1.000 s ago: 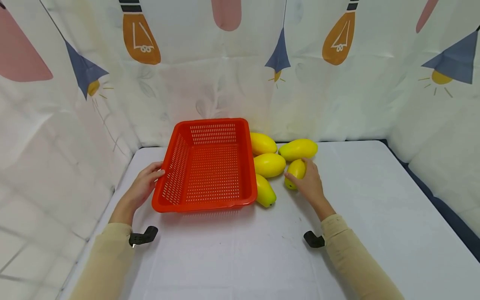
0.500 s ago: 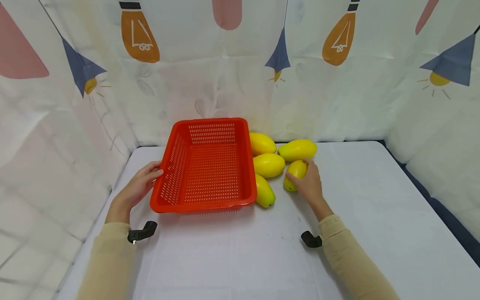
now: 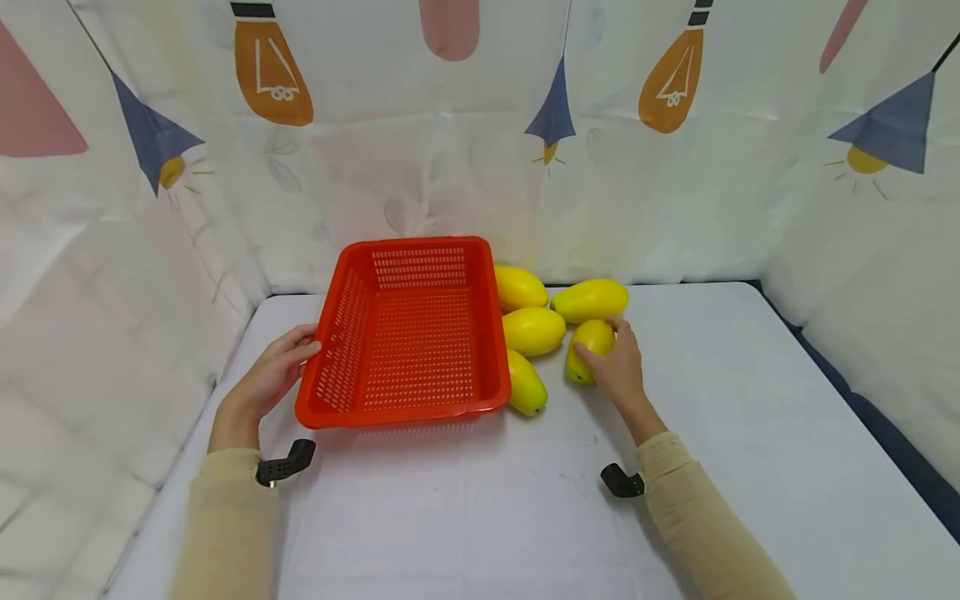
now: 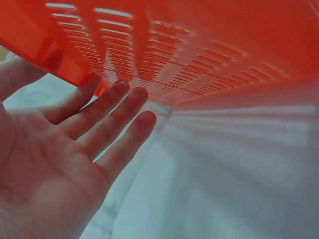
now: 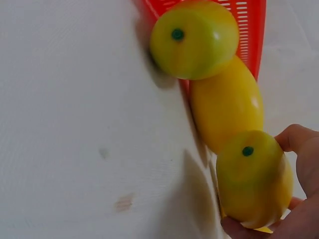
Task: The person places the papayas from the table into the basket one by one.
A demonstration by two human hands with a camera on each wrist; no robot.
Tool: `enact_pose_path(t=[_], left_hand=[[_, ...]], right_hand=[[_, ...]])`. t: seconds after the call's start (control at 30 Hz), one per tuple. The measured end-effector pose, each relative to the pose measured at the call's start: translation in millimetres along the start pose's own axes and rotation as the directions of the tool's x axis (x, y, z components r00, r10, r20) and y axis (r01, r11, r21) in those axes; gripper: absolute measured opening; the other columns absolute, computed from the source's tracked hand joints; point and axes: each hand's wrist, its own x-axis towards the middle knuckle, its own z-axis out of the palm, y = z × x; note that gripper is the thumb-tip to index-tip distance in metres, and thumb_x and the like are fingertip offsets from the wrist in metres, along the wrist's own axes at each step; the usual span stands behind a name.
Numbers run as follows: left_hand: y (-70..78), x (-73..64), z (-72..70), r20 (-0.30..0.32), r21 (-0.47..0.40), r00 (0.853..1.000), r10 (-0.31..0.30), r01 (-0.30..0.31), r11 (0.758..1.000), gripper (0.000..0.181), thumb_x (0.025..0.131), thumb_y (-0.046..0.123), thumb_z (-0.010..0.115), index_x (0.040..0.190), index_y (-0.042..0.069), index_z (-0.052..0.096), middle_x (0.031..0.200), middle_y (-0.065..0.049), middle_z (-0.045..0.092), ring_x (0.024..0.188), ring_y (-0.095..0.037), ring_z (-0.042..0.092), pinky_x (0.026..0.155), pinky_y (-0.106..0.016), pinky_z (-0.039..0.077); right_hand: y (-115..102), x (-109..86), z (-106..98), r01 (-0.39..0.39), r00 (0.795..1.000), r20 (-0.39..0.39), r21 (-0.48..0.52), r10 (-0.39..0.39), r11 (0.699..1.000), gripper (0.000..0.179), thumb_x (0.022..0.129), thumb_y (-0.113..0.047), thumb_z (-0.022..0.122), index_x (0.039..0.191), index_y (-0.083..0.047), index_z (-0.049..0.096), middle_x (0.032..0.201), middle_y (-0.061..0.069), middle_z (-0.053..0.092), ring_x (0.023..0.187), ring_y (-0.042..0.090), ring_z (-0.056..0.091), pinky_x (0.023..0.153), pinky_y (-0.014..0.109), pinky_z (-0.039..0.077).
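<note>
R hand (image 3: 618,362) grips one smooth yellow-green oval fruit, prob. plastic (image 3: 594,336), thumb one side, fingers the other; prob. bc the rounded skin needs support on opp. sides. Held fruit is on/just above worktop (image 3: 450,517) w/ its white cloth; can't tell if lifted. L hand (image 3: 262,379): fingers extended, not wrapped, against outer wall of red rectangular slotted plastic basket (image 3: 401,417), approx. by the rim; looks like light steadying, on the side opp. the fruit. Basket sits between hands, mouth up, nothing in it, so inside is reachable from R hand's side. Another smooth yellow oval fruit (image 3: 590,300) lies just beyond R hand; three similar yellow fruits (image 3: 534,331) to L of R hand, close along basket's side, partly hidden by its rim, prob. grouped for short reach.
</note>
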Motion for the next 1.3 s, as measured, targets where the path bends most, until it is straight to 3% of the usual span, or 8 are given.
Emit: enact_pose_path(t=[0.3, 0.57, 0.97, 1.3], left_hand=[[-1.8, -7.4, -0.1, -0.035, -0.04, 0.999, 0.001, -0.003, 0.999, 0.034, 0.103, 0.022, 0.044, 0.135, 0.01, 0.043, 0.115, 0.008, 0.061, 0.1, -0.004, 0.06, 0.086, -0.015, 0.05], [0.8, -11.0, -1.4, -0.064, 0.014, 0.998, -0.002, 0.003, 1.0, 0.034, 0.103, 0.023, 0.045, 0.134, 0.011, 0.043, 0.111, 0.01, 0.061, 0.098, -0.002, 0.06, 0.084, -0.015, 0.049], [0.9, -4.8, -0.8, -0.041, -0.021, 0.999, 0.022, -0.023, 1.0, 0.035, 0.103, 0.022, 0.045, 0.134, 0.006, 0.042, 0.112, 0.006, 0.06, 0.099, -0.004, 0.06, 0.085, -0.015, 0.05], [-2.1, -1.7, 3.1, -0.053, -0.005, 0.999, -0.003, 0.002, 1.0, 0.039, 0.103, 0.024, 0.046, 0.136, 0.006, 0.041, 0.114, 0.006, 0.059, 0.1, -0.004, 0.059, 0.085, -0.016, 0.05]], right_hand=[[-13, -4.0, -1, -0.026, 0.999, 0.021, 0.08, 0.024, 0.996, 0.075, 0.088, -0.035, 0.066, 0.147, -0.011, 0.027, 0.154, 0.012, 0.031, 0.141, 0.03, 0.03, 0.117, 0.05, 0.027], [-25, -11.0, -1, -0.014, 0.999, 0.039, 0.153, 0.008, 0.988, 0.075, 0.088, -0.038, 0.067, 0.147, -0.014, 0.028, 0.155, 0.008, 0.031, 0.133, 0.03, 0.038, 0.11, 0.047, 0.037], [-57, -20.5, -4, 0.027, 0.997, 0.06, 0.236, -0.042, 0.971, 0.073, 0.088, -0.04, 0.068, 0.146, -0.018, 0.03, 0.154, 0.006, 0.032, 0.12, 0.032, 0.043, 0.095, 0.042, 0.046], [-70, -25.9, -5, 0.063, 0.994, 0.072, 0.277, -0.086, 0.959, 0.073, 0.087, -0.039, 0.069, 0.146, -0.017, 0.031, 0.154, 0.004, 0.032, 0.126, 0.034, 0.044, 0.098, 0.047, 0.047]])
